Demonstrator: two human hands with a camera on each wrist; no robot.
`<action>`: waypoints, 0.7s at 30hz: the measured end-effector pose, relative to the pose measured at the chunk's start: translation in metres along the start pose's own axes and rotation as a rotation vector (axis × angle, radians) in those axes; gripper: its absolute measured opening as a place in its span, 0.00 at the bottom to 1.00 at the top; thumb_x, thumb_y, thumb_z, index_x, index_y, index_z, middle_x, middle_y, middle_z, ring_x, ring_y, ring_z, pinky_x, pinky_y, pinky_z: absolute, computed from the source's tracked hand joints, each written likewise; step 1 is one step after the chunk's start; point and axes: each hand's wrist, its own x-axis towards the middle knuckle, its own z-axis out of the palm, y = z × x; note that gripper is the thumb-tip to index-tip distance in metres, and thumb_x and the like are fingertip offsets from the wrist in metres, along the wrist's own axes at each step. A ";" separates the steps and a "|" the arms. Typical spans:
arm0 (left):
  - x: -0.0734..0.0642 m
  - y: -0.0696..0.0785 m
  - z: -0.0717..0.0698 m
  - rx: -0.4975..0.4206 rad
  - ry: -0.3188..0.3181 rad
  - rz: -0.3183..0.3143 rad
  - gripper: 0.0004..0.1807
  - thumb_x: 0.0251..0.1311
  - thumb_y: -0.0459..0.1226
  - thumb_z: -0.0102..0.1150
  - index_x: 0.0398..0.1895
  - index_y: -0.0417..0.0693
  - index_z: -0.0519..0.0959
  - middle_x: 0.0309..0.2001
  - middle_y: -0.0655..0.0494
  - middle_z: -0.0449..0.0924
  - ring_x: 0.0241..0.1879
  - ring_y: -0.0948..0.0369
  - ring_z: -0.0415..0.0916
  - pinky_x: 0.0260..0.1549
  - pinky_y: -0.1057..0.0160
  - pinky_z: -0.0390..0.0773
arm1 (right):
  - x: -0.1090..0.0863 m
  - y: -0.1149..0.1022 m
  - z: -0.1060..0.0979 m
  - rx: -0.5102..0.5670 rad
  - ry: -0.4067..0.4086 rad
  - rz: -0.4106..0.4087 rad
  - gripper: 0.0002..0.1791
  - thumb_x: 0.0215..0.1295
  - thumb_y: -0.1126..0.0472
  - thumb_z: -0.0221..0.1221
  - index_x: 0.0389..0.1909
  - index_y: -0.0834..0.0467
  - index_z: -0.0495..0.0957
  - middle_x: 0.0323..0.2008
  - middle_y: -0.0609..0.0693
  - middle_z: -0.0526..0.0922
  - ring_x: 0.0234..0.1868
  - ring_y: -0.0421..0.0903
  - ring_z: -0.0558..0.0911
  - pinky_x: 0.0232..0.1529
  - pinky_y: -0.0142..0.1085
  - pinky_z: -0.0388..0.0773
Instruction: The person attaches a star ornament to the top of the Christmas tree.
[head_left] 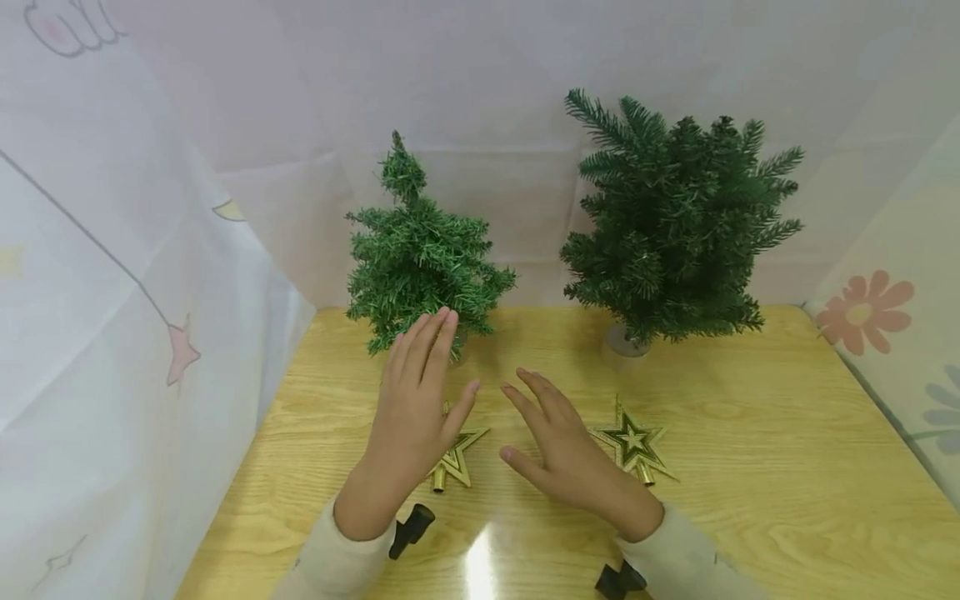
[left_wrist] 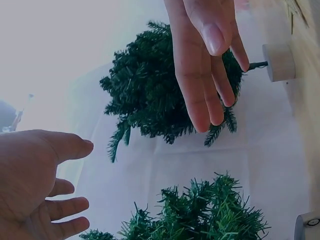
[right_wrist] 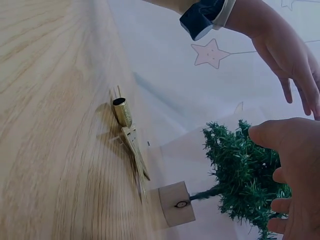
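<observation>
My left hand [head_left: 408, 408] is held above the table with its fingers stretched out toward the small bright green artificial Christmas tree [head_left: 420, 258]. Below it lies a gold star tree topper [head_left: 459, 458], partly hidden by that hand. Palm turned inward, my right hand [head_left: 566, 454] spreads its fingers and holds nothing. A second gold star topper [head_left: 632, 439] with a short tube lies just to the right of it. In the left wrist view, both the left hand [left_wrist: 30, 175] and the right hand [left_wrist: 205, 70] have bare palms, facing each other across a gap.
A fuller, darker artificial tree [head_left: 667, 225] stands at the back right on a round pale base [head_left: 626, 342]. Both trees stand near the white cloth backdrop [head_left: 495, 83] behind the wooden table [head_left: 757, 433]. Black devices [head_left: 412, 529] sit at both wrists.
</observation>
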 end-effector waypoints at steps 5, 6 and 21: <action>0.001 -0.003 -0.001 -0.007 0.040 -0.014 0.39 0.70 0.50 0.51 0.76 0.40 0.53 0.73 0.44 0.57 0.71 0.44 0.53 0.69 0.41 0.51 | 0.002 -0.003 -0.001 -0.006 -0.007 0.003 0.42 0.71 0.36 0.48 0.78 0.46 0.42 0.77 0.49 0.34 0.76 0.54 0.40 0.67 0.63 0.54; 0.001 -0.003 -0.001 -0.006 0.043 -0.019 0.38 0.71 0.51 0.49 0.76 0.40 0.53 0.73 0.44 0.57 0.71 0.44 0.53 0.69 0.41 0.51 | 0.002 -0.004 -0.001 -0.008 -0.007 0.005 0.42 0.71 0.36 0.48 0.78 0.45 0.42 0.77 0.48 0.34 0.76 0.54 0.40 0.67 0.62 0.54; 0.003 -0.007 -0.010 -0.033 0.075 -0.049 0.39 0.69 0.50 0.53 0.75 0.40 0.54 0.71 0.43 0.59 0.71 0.45 0.54 0.68 0.45 0.55 | 0.008 -0.017 -0.010 0.019 0.058 -0.011 0.42 0.70 0.39 0.53 0.78 0.47 0.46 0.77 0.48 0.38 0.76 0.54 0.43 0.67 0.61 0.55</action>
